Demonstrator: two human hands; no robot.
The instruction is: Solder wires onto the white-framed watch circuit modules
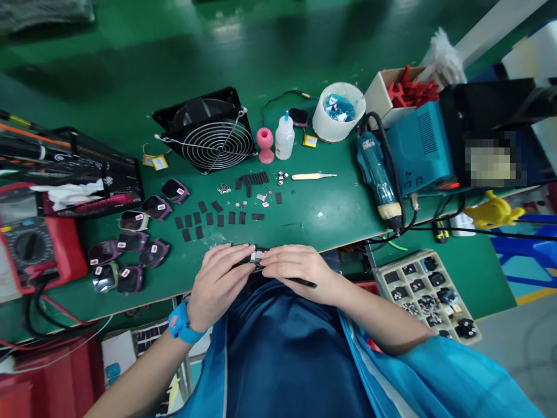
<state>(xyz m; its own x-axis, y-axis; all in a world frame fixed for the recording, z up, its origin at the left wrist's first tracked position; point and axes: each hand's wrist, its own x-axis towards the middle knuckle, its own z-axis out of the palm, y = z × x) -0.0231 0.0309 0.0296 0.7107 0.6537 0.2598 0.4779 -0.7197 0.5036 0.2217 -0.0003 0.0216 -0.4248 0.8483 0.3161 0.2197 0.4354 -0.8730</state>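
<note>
At the table's front edge, close to my body, both hands meet around a small black-rimmed smartwatch body (256,256) with a silvery part showing inside. My left hand (223,277) grips its left side, fingers and thumb closed on it. From the other side, my right hand (300,268) has its fingertips on the piece. A slim black tool (303,283) sticks out under the right palm; its working end is hidden and its kind is unclear. Just beyond lie several small black rectangular pads (220,220), and several smartwatch cases (130,241) with stickers rest at left.
A fan (217,145), pink holder (265,145), white bottle (285,138) and white tub (338,113) stand behind. A light-handled tool (313,176) lies mid-table. An electric screwdriver (378,180) and blue station (420,151) are right, a parts tray (429,296) lower right, a red multimeter (69,249) left.
</note>
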